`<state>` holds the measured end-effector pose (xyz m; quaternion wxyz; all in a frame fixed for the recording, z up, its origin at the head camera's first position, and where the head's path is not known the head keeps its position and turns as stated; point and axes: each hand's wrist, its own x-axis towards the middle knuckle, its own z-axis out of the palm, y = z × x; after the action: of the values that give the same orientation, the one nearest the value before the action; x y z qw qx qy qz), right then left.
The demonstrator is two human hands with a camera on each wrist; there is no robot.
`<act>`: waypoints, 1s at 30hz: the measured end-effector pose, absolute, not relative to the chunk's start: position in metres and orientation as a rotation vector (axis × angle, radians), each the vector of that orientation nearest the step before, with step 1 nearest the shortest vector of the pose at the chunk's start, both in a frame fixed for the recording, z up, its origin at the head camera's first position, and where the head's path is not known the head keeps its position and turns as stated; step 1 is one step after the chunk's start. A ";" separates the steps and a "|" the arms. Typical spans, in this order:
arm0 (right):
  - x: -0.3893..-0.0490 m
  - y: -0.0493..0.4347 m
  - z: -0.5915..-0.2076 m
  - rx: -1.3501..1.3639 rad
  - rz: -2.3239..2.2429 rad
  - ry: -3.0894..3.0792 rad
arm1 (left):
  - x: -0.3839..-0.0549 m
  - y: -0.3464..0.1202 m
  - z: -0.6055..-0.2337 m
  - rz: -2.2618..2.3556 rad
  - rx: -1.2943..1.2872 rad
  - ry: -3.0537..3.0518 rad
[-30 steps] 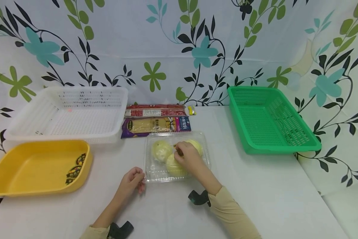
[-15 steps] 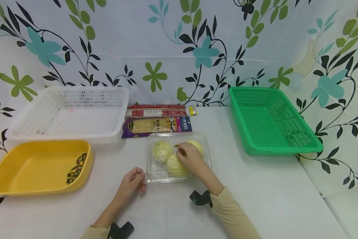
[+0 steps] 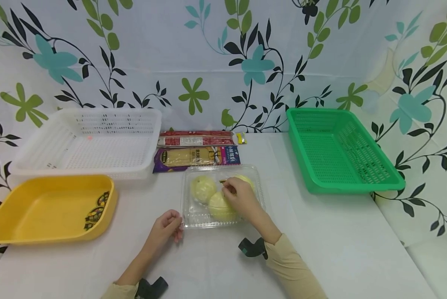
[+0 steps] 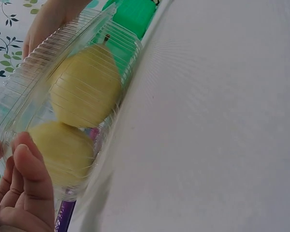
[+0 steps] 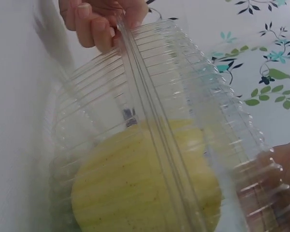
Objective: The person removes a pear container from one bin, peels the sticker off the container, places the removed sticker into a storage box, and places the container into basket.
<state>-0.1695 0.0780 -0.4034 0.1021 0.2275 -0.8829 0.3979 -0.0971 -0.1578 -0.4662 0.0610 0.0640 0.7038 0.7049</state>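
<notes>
A clear plastic clamshell box [image 3: 197, 218] with three yellow pears [image 3: 203, 189] inside sits at mid-table, its lid down over them. My left hand [image 3: 167, 225] pinches the box's near-left corner; the left wrist view shows thumb and finger at the rim, close to a pear [image 4: 87, 87]. Over the top of the lid is my right hand [image 3: 242, 197], fingers bent and tips together. A small dark-and-gold piece [image 3: 222, 181] pokes out from those fingertips, most of it hidden by the hand. Through the plastic, the right wrist view shows one speckled pear [image 5: 145, 183] up close.
Behind the box lie a purple-ended noodle packet [image 3: 197, 158] and a red packet [image 3: 195, 139]. At left are a white basket [image 3: 85, 153] and a yellow tray [image 3: 47, 211] with black-and-yellow patterned pieces [image 3: 95, 211]. A green basket [image 3: 339, 149] stands on the right.
My right fingers have shifted slightly over the lid and drawn closer together; less of the dark-and-gold piece shows under them now. My left hand stays at the corner.
</notes>
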 end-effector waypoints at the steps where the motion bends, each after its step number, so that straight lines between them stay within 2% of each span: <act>1: -0.169 0.078 -0.403 0.670 1.157 -2.598 | -0.097 -0.158 -0.466 2.132 0.204 2.136; 7: -0.168 0.079 -0.402 0.666 1.053 -2.521 | -0.095 -0.156 -0.465 2.122 0.188 2.183; 30: -0.169 0.091 -0.391 0.432 1.294 -2.542 | -0.097 -0.157 -0.463 2.104 0.131 2.170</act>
<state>-0.1686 0.0911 -0.3907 0.1281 0.1486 -0.8738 0.4450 -0.0973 -0.1574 -0.4633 0.0580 0.0433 0.7160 0.6944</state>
